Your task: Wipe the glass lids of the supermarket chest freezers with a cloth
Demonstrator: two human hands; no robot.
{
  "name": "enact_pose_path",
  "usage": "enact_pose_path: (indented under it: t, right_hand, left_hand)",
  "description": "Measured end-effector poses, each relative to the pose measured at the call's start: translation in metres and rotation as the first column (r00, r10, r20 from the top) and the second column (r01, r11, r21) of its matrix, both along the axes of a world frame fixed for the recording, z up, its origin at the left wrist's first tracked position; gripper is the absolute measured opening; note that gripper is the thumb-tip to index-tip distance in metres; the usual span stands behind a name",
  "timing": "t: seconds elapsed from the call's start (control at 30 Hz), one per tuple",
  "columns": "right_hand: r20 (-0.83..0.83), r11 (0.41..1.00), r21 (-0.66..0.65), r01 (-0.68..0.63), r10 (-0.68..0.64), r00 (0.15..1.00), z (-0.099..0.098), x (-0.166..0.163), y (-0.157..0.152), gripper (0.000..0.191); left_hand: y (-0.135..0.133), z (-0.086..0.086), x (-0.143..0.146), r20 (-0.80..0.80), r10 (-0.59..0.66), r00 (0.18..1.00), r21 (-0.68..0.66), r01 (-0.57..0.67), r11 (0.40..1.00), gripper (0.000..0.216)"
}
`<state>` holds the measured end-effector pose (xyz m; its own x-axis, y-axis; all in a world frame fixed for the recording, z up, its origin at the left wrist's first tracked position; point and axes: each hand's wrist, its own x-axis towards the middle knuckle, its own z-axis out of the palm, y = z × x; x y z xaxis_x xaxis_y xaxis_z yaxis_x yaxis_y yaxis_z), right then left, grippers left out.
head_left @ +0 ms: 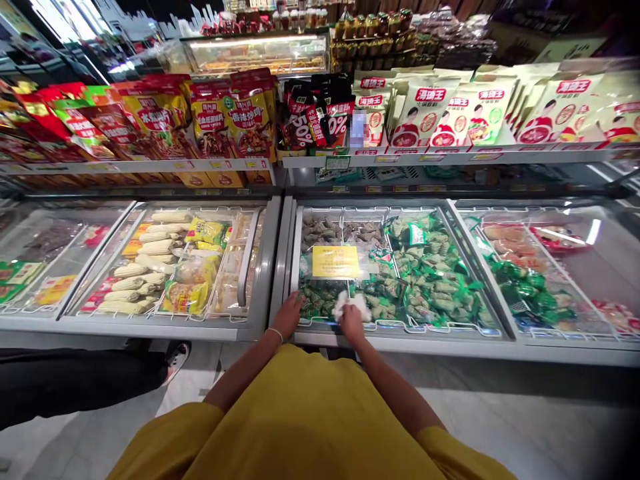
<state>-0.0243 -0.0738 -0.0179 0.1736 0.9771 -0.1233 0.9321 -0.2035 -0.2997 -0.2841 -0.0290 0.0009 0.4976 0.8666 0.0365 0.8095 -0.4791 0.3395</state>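
Note:
My right hand [352, 323] is closed on a crumpled white cloth [367, 308], pressed against the near part of a freezer's clear glass lid [373, 268]. My left hand [288, 316], with a band at the wrist, rests at the near left corner of the same lid, its fingers stretched along the frame. A yellow notice [336, 261] is stuck on the glass beyond both hands. Under the glass lie wire baskets of green-wrapped, leaf-coloured packets [435, 280] and darker packets [323, 232].
Left of me, another freezer section holds corn cobs [131, 270] and yellow bags; its lid has a curved handle [249, 260]. A shelf of red and yellow pouches [247, 120] and white pouches [425, 110] runs above. A person's dark-clothed leg [80, 383] is at the lower left.

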Motion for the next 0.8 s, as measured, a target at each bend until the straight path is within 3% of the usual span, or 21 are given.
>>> enact_pose_path:
  t: [0.1, 0.2, 0.27, 0.4, 0.5, 0.57, 0.67, 0.8]
  right_hand:
    - [-0.088, 0.963, 0.048, -0.267, 0.270, 0.959, -0.012, -0.057, 0.005, 0.028]
    - [-0.123, 0.935, 0.068, -0.348, 0.354, 0.927, -0.014, -0.056, 0.013, 0.030]
    - [-0.105, 0.963, 0.064, -0.260, 0.266, 0.958, -0.010, -0.024, 0.020, 0.029]
    - [-0.040, 0.996, 0.077, 0.032, -0.029, 0.999, 0.004, 0.055, 0.032, 0.026]
    - [-0.057, 0.995, 0.065, 0.079, -0.075, 0.996, 0.009, 0.071, 0.038, 0.027]
    - [-0.087, 0.998, 0.055, 0.010, -0.005, 0.996, 0.006, 0.050, 0.039, 0.029]
    - [-0.162, 0.982, 0.062, -0.181, 0.189, 0.969, -0.005, -0.010, 0.033, 0.038]
    - [-0.245, 0.889, 0.088, -0.450, 0.457, 0.855, -0.014, -0.064, 0.026, 0.036]
  left_hand:
    - [0.003, 0.000, -0.004, 0.018, -0.008, 1.000, -0.003, 0.008, 1.000, 0.064]
    - [0.007, 0.003, -0.007, 0.024, -0.004, 1.000, -0.020, 0.005, 1.000, 0.066]
    - [0.010, 0.007, -0.009, 0.009, -0.002, 1.000, -0.049, 0.003, 0.999, 0.065]
    - [0.012, 0.015, -0.009, 0.006, 0.003, 1.000, -0.118, -0.002, 0.993, 0.064]
    - [0.011, 0.016, -0.006, 0.018, 0.028, 0.999, -0.134, -0.025, 0.991, 0.067]
    - [0.009, 0.016, -0.003, 0.017, 0.047, 0.999, -0.132, -0.044, 0.990, 0.069]
    - [0.007, 0.016, 0.002, 0.009, 0.078, 0.997, -0.141, -0.076, 0.987, 0.069]
    - [0.009, 0.021, 0.005, 0.009, 0.119, 0.993, -0.161, -0.116, 0.980, 0.068]
